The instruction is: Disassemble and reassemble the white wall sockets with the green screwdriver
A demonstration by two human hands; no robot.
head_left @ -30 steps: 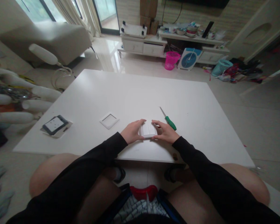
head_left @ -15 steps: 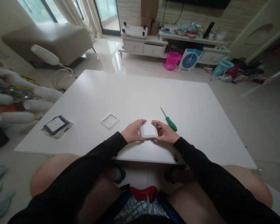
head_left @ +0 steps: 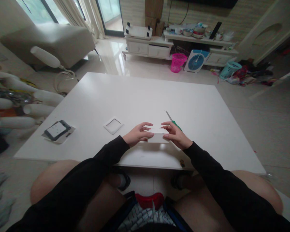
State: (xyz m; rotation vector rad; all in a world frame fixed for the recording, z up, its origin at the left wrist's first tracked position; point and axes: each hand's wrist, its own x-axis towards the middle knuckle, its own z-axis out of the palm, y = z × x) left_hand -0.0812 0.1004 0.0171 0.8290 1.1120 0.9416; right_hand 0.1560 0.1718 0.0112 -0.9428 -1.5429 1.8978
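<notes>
Over a white table's near half, the left hand and right hand grip with thumbs and fingers. At the table's left end lies a dark-edged unit, its white face bearing marks, possibly slots, too blurred to read. A green-handled screwdriver lies partly behind the right hand, a white frame left of the left hand. Between the hands, pinched at both ends, is a white panel.

White table with square frame, green screwdriver, socket, small bits, possibly screws.
</notes>
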